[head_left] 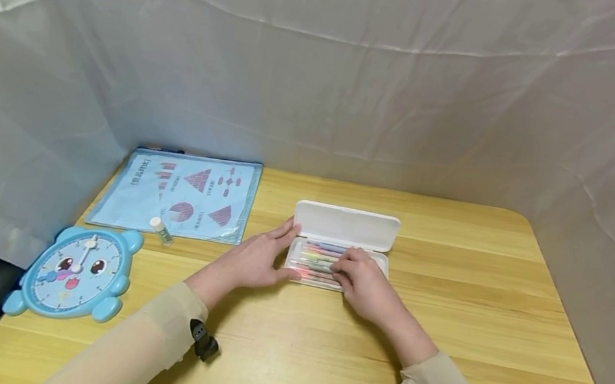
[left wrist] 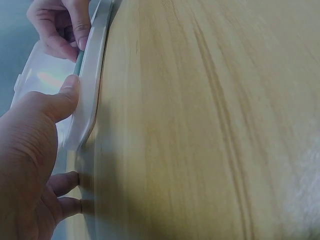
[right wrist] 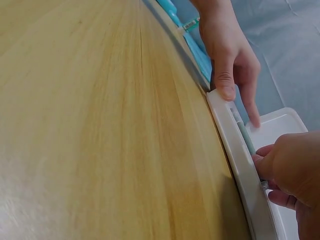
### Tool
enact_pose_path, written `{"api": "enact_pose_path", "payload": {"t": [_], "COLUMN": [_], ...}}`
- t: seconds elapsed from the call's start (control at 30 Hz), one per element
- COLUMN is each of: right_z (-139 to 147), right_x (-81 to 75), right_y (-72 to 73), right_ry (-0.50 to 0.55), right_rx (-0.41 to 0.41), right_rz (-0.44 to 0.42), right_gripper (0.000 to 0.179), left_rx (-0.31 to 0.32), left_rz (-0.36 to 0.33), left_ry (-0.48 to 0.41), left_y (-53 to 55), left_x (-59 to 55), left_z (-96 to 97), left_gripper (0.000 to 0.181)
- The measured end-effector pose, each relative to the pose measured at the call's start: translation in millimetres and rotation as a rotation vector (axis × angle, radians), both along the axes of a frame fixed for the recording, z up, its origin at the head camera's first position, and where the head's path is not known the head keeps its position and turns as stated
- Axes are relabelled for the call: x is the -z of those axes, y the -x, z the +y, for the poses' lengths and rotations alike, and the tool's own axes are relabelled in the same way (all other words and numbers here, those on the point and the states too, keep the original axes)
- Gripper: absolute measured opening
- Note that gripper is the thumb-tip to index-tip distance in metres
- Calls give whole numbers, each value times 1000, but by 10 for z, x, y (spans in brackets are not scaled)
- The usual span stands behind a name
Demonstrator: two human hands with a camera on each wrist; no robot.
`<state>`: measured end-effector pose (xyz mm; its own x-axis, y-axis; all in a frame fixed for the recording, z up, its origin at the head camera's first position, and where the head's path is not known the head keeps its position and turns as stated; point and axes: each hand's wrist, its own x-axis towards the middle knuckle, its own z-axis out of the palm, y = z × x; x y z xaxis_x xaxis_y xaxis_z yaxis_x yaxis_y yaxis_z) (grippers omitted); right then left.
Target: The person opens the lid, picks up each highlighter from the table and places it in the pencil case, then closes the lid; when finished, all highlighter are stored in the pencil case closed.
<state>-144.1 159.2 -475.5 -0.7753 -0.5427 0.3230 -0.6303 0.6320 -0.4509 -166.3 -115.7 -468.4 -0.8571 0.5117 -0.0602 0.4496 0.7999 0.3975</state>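
A white pencil case lies on the table with its lid raised at the back. Several coloured pens lie side by side in its tray. My left hand is at the case's left end, thumb on the front rim and fingers spread, one reaching the lid. Over the tray, my right hand pinches a green pen between thumb and fingers. The pen lies along the front wall of the case in the right wrist view; its far end is hidden by the hand.
Left of the case lies a blue document pouch printed with charts. A small white-capped bottle rests at its front edge. Nearer on the left is a blue toy clock. Grey cloth hangs behind the wooden table.
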Motion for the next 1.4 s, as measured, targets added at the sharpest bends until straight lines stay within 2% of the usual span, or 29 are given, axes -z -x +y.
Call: {"api": "enact_pose_path", "payload": {"t": [0.27, 0.53, 1.03, 1.23, 1.4], "right_z": [-12, -58, -65, -26, 43], "right_x": [-8, -55, -65, -132, -242], "right_y": [-10, -9, 7, 2, 7], "right_ry": [-54, -88, -104, -53, 16], "right_rx": [-11, 25, 13, 23, 34], "right_rz": [-9, -25, -31, -38, -69], "right_gripper": [13, 13, 11, 8, 14], "left_rx": [8, 10, 11, 8, 11], "left_rz": [8, 6, 10, 11, 9], "left_ry": [-6, -12, -4, 2, -1], "left_y": [0, 2, 2, 8, 12], "left_x": [18, 8, 14, 23, 21], "left_z": [-7, -6, -5, -6, -5], "left_gripper": [105, 105, 103, 105, 105]}}
